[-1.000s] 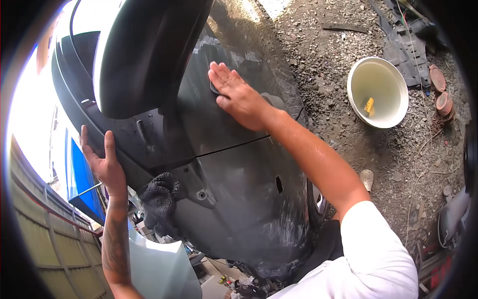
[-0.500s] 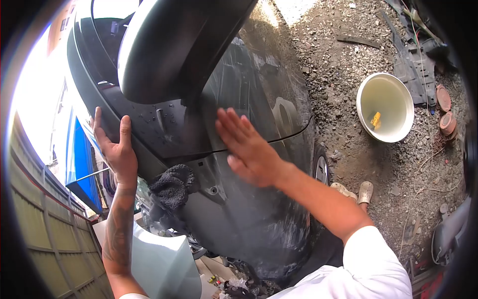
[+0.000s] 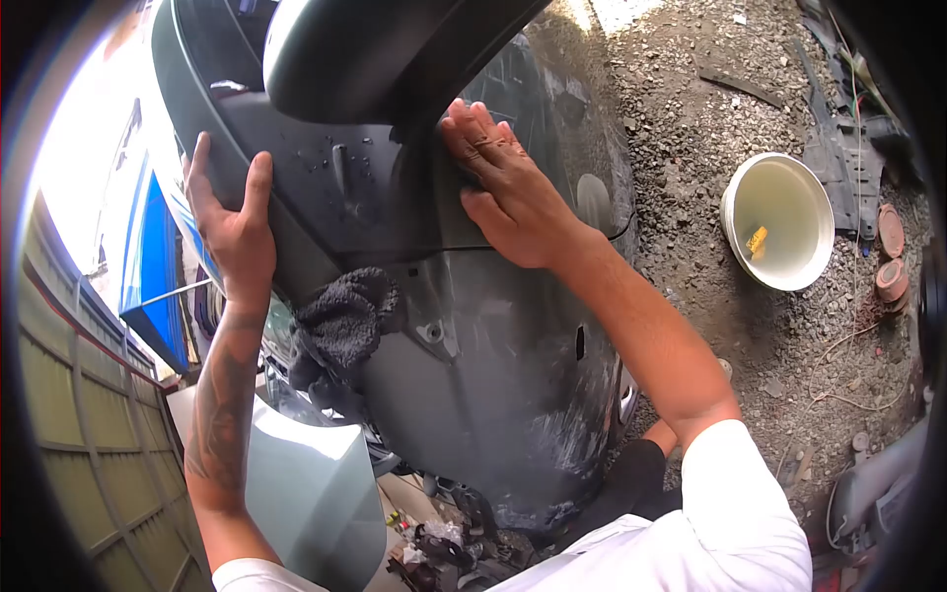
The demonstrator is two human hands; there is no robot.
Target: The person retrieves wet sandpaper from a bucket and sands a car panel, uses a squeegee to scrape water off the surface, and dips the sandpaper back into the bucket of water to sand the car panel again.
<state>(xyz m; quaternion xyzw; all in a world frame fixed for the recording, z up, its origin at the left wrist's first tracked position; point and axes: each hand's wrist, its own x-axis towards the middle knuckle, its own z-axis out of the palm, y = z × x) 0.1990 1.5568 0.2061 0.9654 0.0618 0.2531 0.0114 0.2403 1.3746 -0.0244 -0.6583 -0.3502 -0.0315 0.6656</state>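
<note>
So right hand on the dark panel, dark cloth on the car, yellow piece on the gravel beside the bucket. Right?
Not quite: the head view shows the yellow piece inside the bucket, not beside it. Right hand on the panel and cloth on the car are correct.

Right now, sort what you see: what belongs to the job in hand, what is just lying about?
Probably in use: left hand; right hand; scuffed car side; dark fluffy cloth; white bucket; yellow block inside it.

Apparently lying about: pale green panel; black plastic trim; dark flat strip; pinkish round pots.
</note>
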